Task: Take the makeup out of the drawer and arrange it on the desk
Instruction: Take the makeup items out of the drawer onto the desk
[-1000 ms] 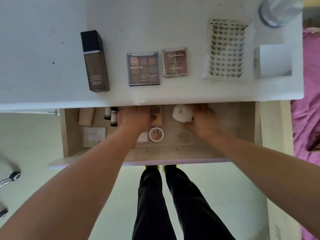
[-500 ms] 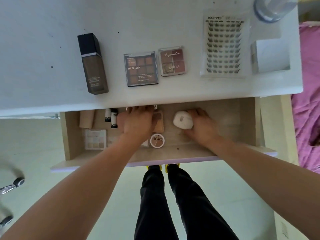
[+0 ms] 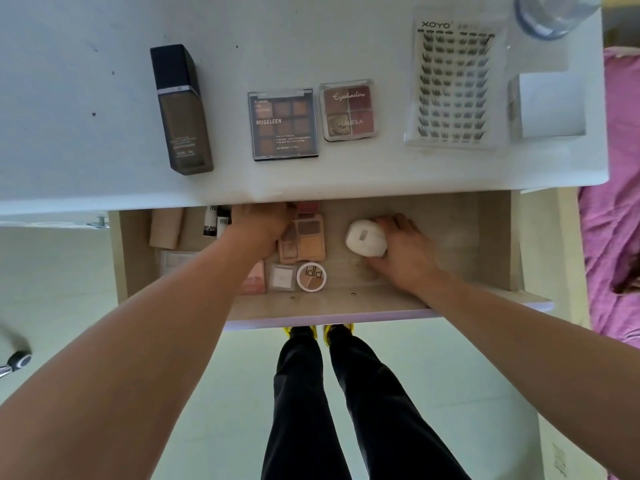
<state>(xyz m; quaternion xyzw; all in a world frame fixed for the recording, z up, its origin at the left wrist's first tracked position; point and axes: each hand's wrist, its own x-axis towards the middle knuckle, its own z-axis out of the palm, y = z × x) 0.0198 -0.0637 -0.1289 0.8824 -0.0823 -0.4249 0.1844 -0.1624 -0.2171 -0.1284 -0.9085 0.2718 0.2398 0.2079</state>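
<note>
The wooden drawer (image 3: 381, 311) is pulled out under the white desk (image 3: 86, 98). My right hand (image 3: 405, 252) grips a white rounded case (image 3: 365, 237) on the drawer floor. My left hand (image 3: 261, 226) reaches to the drawer's back beside a peach palette (image 3: 304, 242), its fingertips by a small reddish item (image 3: 308, 206) at the desk's edge. Also in the drawer are a round compact (image 3: 311, 277), a small clear square pot (image 3: 281, 277), two tubes (image 3: 216, 221) and a beige tube (image 3: 166, 226). On the desk lie a foundation bottle (image 3: 181, 109), two eyeshadow palettes (image 3: 282, 124) (image 3: 348, 110) and a lash tray (image 3: 453, 81).
A white box (image 3: 550, 105) and a clear container (image 3: 554, 12) stand at the desk's right end. Pink bedding (image 3: 616, 202) lies to the right of the desk. A chair castor (image 3: 19, 360) shows at the left, and my legs stand below the drawer front.
My left hand has slid off the peach palette toward the drawer's back left, uncovering it. My right hand stays on the white case, which has shifted slightly.
</note>
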